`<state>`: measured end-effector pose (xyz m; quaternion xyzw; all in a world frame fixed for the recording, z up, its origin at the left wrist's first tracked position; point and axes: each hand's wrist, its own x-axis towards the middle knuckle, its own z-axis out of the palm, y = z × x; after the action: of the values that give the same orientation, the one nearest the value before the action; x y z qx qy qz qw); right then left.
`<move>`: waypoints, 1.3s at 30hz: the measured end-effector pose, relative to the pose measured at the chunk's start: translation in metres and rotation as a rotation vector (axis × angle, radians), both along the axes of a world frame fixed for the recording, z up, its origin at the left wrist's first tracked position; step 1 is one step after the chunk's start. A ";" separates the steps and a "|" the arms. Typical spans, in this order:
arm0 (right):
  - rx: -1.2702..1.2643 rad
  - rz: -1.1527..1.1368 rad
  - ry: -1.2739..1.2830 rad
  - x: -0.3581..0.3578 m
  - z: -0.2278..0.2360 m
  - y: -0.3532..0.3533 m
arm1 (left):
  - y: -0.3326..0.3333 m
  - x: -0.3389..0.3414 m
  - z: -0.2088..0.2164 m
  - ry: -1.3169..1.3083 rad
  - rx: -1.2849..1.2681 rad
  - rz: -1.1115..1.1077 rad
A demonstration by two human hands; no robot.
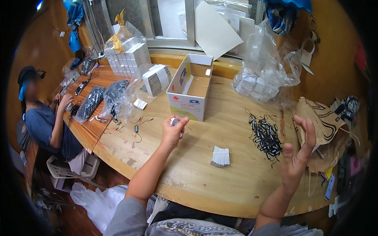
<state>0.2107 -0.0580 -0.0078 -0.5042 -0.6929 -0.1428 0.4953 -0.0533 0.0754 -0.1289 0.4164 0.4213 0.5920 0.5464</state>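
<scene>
My left hand (172, 133) is closed over the table, just in front of an open cardboard box (189, 105), white and yellow outside and brown within. A small clear, shiny packet (173, 122) shows between its fingers; what lies inside is too small to tell. Raised at the right, my right hand (298, 159) has its fingers apart and holds nothing. A pile of small black electronic pieces with thin cords (264, 133) lies to its left on the wooden table (185, 173). Between my arms sits a stack of thin white paper slips (220, 156).
A co-worker (47, 114) sits at the left, handling something small beside bags of dark pieces (94, 104). White small boxes (128, 59) are stacked at the back left. Plastic-bagged white boxes (256, 84) stand at the back right, and a brown paper bag (321, 129) lies at the right edge.
</scene>
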 end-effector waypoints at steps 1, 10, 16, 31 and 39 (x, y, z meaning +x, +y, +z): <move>0.009 0.002 0.006 0.000 0.000 0.000 | 0.000 -0.001 0.004 -0.005 -0.012 0.010; -0.071 -0.140 -0.213 0.008 -0.014 -0.014 | 0.026 0.001 0.050 0.348 0.552 0.110; -0.368 -0.334 -0.317 0.036 -0.070 -0.055 | 0.092 -0.007 0.080 0.579 0.876 0.269; -0.630 -0.548 -0.080 0.044 -0.159 -0.112 | 0.077 -0.039 0.093 -0.743 0.108 -0.203; -0.637 -0.600 -0.138 0.045 -0.156 -0.102 | 0.087 -0.045 0.113 -0.645 0.306 -0.144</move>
<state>0.2558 -0.1601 -0.1638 -0.7998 -0.5567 -0.0931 0.2042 -0.0985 0.1619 -0.0160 0.3139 0.1033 0.7091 0.6229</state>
